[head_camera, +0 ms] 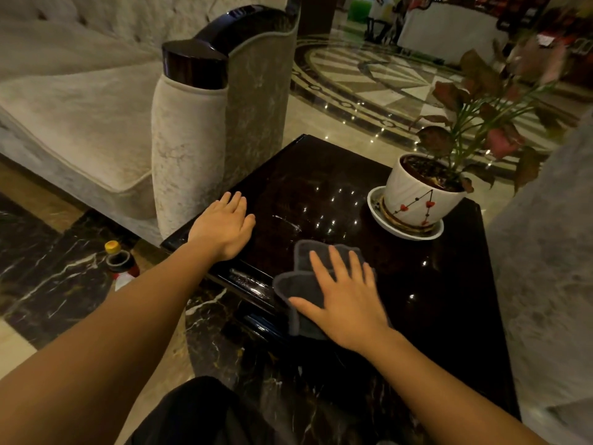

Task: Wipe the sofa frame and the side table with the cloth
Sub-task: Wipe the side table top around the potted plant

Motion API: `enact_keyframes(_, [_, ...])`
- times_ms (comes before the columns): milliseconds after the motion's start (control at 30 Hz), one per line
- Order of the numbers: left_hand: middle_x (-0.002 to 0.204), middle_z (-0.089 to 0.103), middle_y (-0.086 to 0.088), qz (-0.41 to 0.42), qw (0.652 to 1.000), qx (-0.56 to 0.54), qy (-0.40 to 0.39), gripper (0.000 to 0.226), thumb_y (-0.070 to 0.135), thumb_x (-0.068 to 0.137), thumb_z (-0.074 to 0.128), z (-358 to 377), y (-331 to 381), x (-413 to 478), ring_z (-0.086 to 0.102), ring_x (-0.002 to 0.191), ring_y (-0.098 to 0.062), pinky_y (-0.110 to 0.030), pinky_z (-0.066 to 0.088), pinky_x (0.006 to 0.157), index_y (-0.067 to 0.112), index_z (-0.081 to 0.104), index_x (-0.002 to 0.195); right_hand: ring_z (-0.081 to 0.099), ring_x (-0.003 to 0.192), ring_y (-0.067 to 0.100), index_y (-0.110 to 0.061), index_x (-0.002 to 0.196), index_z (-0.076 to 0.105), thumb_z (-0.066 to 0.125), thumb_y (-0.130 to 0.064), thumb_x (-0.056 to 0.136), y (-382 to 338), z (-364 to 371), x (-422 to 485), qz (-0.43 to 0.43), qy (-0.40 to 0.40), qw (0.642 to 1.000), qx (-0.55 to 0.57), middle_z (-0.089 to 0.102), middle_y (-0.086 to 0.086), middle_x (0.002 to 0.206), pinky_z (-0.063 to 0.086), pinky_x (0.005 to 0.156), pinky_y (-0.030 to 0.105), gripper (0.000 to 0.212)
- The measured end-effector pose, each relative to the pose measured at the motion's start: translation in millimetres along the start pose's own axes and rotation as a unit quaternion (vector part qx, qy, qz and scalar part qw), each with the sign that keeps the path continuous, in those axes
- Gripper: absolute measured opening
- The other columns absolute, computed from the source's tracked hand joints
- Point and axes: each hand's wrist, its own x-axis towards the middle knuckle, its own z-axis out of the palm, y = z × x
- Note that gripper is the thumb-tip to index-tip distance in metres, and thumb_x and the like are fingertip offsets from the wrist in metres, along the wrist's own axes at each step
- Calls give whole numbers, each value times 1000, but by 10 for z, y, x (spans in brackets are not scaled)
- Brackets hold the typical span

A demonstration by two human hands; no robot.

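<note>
The right hand [348, 303] lies flat, fingers spread and its grip loose, pressing the folded dark grey cloth [305, 284] onto the near edge of the glossy dark wooden bench [449, 284], while the left hand [224, 229] rests open-palmed beside the sofa's beige velvet arm [189, 155].

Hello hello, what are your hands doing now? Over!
Right hand flat on cloth, on side table. Left hand flat on table edge. Potted plant ahead on the table.
</note>
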Motion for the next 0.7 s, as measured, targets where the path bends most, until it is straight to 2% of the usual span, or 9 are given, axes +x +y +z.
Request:
enact_keyframes(167, [166,5,-10,-1,1000,6,9,65,45,103,12,-4,13,-9,2,153,-26,-39,9,123,8,9,156,-6,152,39,-38,157,-5,-6,-98,65,215,-93,-208,53,-39,998,-12,-4,8,168,-1,121,57,109])
enact_keyframes(267, [166,5,-11,-7,1000,7,7,65,45,103,13,-8,7,-14,2,153,-26,-39,9,124,7,9,156,-4,149,48,-31,158,-2,0,-97,66,-132,-113,71,74,-31,997,-1,0,17,167,-2,117,63,113])
enact_keyframes(467, [166,6,-11,-3,1000,-2,3,62,39,105,16,0,-7,1,3,153,-25,-37,8,123,6,10,156,-9,147,53,-24,158,0,16,-94,75,-922,-87,734,24,-29,999,31,-2,21,166,-6,114,68,110])
enact_keyframes(600, [166,5,-11,1,1000,3,7,63,41,104,16,19,-17,-8,2,153,-24,-36,8,123,7,9,156,-6,150,44,-29,158,2,15,-93,77,-559,-66,497,-27,-13,999,17,-1,13,167,-4,118,60,104])
enact_keyframes(700, [166,3,-10,3,1000,-1,12,63,42,104,14,23,-4,-19,0,153,-23,-36,7,124,8,8,156,0,153,35,-38,158,7,12,-96,73,-70,-61,123,-34,7,999,7,6,5,168,0,120,53,103])
